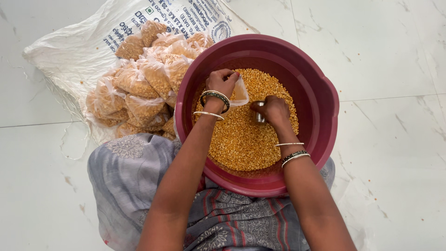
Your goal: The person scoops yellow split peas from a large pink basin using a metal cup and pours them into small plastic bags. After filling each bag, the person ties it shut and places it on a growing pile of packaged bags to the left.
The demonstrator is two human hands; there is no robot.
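Yellow split lentils (241, 139) are filling a maroon plastic tub (325, 97) sitting on the white floor (395, 56). From the head camera, the left hand (224, 82) is pinching a small clear pouch (240, 92) open by its rim, while the right hand (274, 110) is closing around a small steel cup (259, 112). Loose grains are likely spilling easily; the thin, limp pouch looks best gripped at its mouth. Filled packets (144, 83) are lying on a white sack (74, 51) beside.

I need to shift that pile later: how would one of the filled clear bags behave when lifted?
A small clear plastic bag of yellow split lentils likely sags and changes shape, since the bags slump against each other. Probably weighty for its size, packed full. The thin film may slip.
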